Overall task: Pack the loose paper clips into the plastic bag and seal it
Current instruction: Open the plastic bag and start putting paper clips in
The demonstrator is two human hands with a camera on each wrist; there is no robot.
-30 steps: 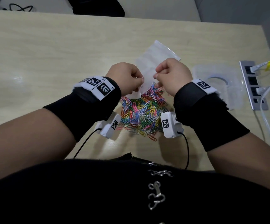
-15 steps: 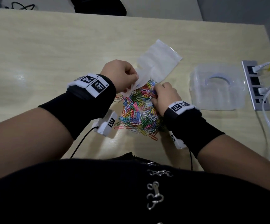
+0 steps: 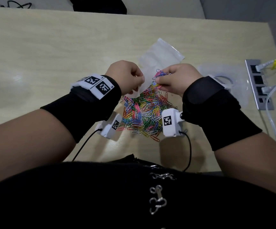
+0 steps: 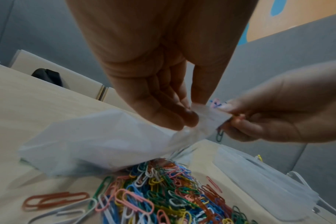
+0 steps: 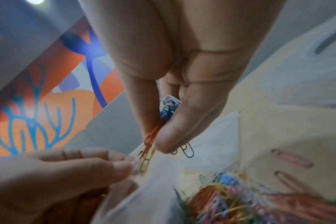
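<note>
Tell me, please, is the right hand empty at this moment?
No, the right hand pinches a bunch of clips between thumb and fingers, just above the bag mouth.

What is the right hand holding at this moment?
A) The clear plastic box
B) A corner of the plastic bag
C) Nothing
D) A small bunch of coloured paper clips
D: the right hand pinches a small bunch of paper clips next to the plastic bag, which the left hand holds.
</note>
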